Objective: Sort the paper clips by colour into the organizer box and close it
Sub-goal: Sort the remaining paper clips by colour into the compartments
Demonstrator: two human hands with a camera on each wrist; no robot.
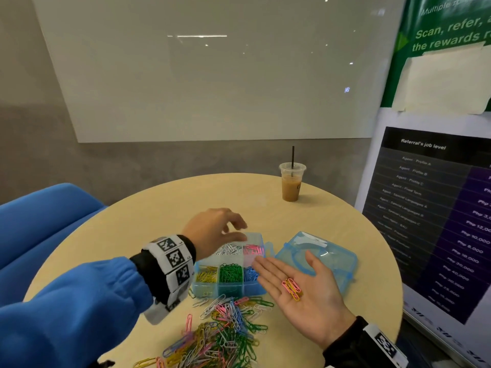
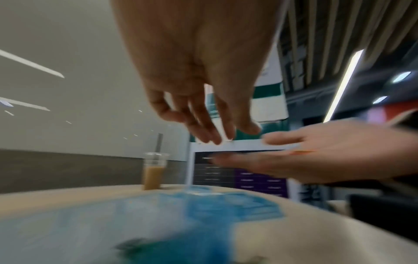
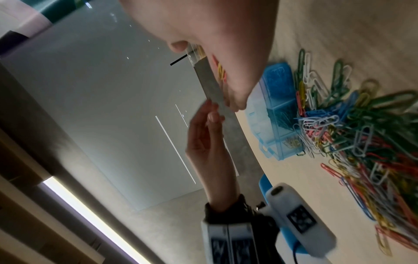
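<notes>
At the table's near edge sprawls the tangled paper clip pile (image 1: pixel 225 333): light, slippery wire, best pinched singly at a loop. Just beyond, the right hand (image 1: pixel 305 290) lies flat, palm up, cradling pink and yellow clips (image 1: pixel 292 288). Behind the pile sits the organizer box (image 1: pixel 228 272), lid (image 1: pixel 318 256) open; over its far compartments hovers the left hand (image 1: pixel 212 229), fingers relaxed, holding nothing.

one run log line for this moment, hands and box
left hand: open, over organizer box | right hand: open, palm up, pink and yellow clips | lid: open | pile: unsorted
</notes>
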